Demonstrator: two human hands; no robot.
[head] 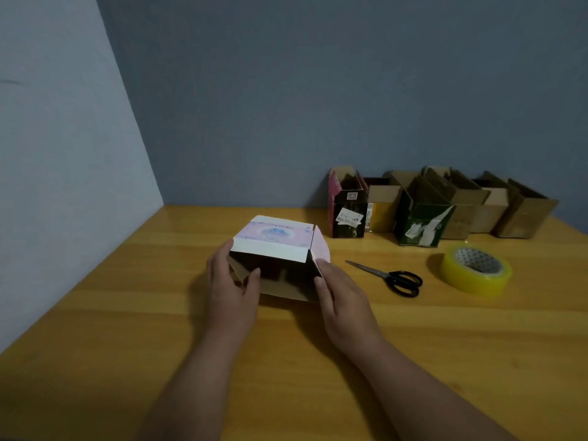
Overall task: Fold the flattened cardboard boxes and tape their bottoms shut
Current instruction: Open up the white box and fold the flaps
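The step in hand looked to be folding the end flaps of the box inward, ahead of taping. To do it well, the short side flaps wanted tucking first and held flat, then the long flaps brought over so their edges met squarely; the walls needed keeping at right angles, or the seam would gape.

The left hand pinched the left side flap, thumb inside the opening and fingers outside. The right hand lay with fingers extended and pressed flat against the right flap.

The box sat on the table at centre, open end facing the person. Its top was pale pink with a bluish printed motif, edged white; the inside was plain brown.

The scissors lay at three o'clock of it, the tape beyond them. Finished boxes stood at two o'clock against the wall.
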